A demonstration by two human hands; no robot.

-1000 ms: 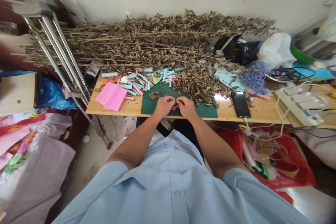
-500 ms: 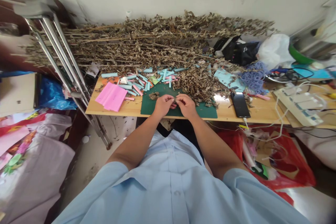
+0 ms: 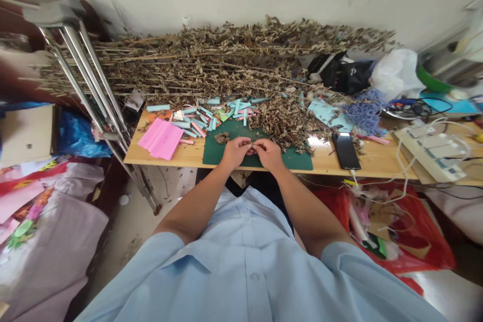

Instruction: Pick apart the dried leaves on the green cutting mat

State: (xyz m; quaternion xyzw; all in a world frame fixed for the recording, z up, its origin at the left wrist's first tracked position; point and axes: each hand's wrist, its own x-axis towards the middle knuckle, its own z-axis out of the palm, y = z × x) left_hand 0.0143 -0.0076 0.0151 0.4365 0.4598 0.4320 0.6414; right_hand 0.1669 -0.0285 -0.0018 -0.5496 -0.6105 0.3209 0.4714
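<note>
In the head view, the bare left hand (image 3: 237,152) and bare right hand (image 3: 267,153) met at the fingertips above a flat green rectangular mat (image 3: 296,161), fingers curled inward; whether they pinched anything could not be told. A small brown clump of dried leaves (image 3: 222,137) lay on the mat just beside the left hand. A loose, grey-brown heap of dried leaves (image 3: 285,123) covered the mat's far right part, beyond the right hand. Flat bright-pink paper sheets (image 3: 160,138) lay further left.

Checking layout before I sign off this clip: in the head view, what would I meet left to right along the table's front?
Pink paper sheets → left hand → right hand → black phone → cream power strip.
</note>
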